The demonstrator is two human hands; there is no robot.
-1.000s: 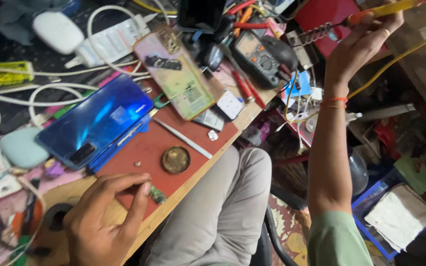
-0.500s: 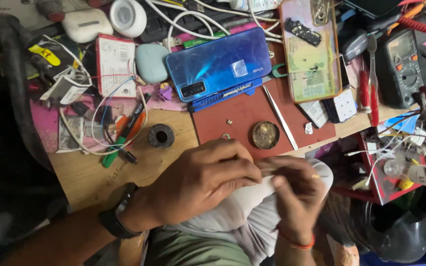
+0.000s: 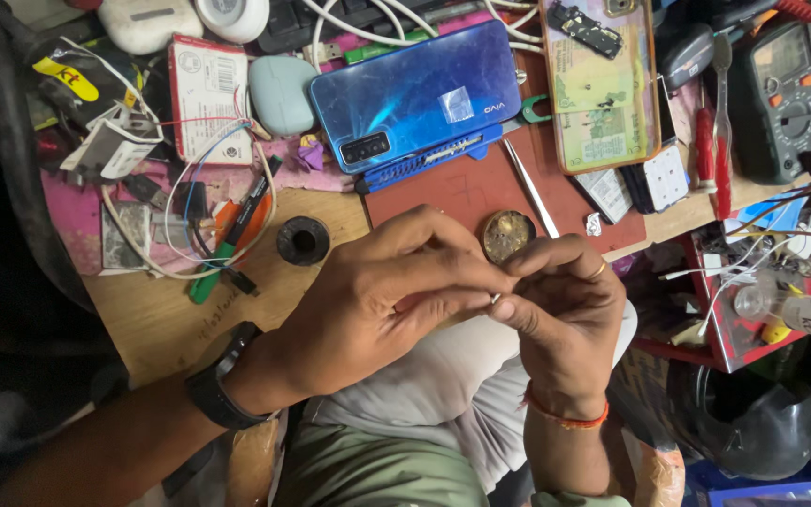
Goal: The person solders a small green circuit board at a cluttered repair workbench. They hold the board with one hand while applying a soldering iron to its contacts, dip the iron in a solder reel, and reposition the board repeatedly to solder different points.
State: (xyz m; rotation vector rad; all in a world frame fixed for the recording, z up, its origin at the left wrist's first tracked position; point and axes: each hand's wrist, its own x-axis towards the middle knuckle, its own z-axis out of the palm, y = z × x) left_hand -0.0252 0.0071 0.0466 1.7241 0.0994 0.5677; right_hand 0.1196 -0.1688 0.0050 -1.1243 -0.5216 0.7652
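My left hand (image 3: 396,300) and my right hand (image 3: 565,310) meet fingertip to fingertip over my lap, just below the workbench edge. Both pinch a tiny pale part (image 3: 496,299) that the fingers mostly hide, so I cannot tell what it is. My left wrist carries a black watch, and my right wrist an orange thread. Just beyond the fingers, on the red-brown mat (image 3: 452,192), sit a round brass tin (image 3: 507,235) and thin tweezers (image 3: 529,188). A blue phone (image 3: 420,103) lies face down at the mat's far edge.
A black ring (image 3: 303,240) rests on the bare wood at left, near tangled cables and a green pen. A clear-cased phone (image 3: 603,84), a red screwdriver (image 3: 706,141) and a multimeter (image 3: 786,94) lie at right. Lower right holds a plastic bottle (image 3: 800,310) and a dark helmet (image 3: 753,422).
A second ago my right hand was raised toward the far right clutter and my left was by the mat. Both hands have since come together over my lap, pinching the small part.
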